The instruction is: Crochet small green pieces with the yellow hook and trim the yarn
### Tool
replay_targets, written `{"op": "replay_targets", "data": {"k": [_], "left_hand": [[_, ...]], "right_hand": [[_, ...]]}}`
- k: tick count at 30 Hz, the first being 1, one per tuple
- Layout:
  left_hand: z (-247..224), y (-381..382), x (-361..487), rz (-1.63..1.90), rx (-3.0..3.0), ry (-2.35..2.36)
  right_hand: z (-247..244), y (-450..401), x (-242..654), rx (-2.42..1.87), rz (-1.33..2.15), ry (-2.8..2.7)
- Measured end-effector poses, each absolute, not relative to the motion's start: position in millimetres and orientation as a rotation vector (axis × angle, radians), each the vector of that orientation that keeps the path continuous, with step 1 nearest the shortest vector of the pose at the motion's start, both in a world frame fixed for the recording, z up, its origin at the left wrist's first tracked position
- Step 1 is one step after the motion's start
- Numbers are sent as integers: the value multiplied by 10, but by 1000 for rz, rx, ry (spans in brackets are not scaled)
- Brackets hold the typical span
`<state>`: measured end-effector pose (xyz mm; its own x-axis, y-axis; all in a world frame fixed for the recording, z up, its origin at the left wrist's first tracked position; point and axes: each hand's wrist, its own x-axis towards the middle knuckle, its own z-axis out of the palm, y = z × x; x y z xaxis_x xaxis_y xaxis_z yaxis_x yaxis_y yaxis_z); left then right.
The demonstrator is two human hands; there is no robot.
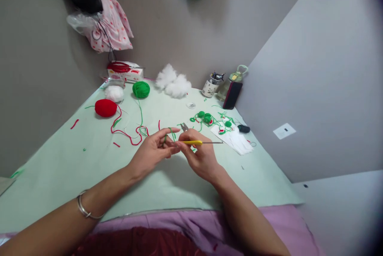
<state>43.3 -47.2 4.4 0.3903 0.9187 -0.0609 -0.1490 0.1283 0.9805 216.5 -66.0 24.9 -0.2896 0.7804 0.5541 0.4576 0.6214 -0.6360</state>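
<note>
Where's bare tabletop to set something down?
Left: between the left forearm and the left edge of the table, nearer than the red yarn ball, bar green scraps. Right: between the right forearm and the white paper, bar a small speck. Crowded: beyond the right hand, with green crocheted pieces.

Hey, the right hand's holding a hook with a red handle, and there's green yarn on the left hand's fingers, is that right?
Not quite: the handle of the hook is yellow, not red, as the head view shows. The right hand does hold it, and there is green yarn on the fingers of the left hand.
</note>
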Motion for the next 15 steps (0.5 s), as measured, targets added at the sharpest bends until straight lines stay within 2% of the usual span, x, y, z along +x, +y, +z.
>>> {"op": "replay_targets", "data": {"k": [9,11,15], "left_hand": [[-49,-403,374,822,1192,740],[-43,-406,374,825,1178,724],[36,-436,367,818,1120,670]], "right_hand": [[226,-634,2215,-1009,249,-2063],[244,-628,2237,-1035,481,-2037],[291,-607,2281,-937,1170,-1737]]}}
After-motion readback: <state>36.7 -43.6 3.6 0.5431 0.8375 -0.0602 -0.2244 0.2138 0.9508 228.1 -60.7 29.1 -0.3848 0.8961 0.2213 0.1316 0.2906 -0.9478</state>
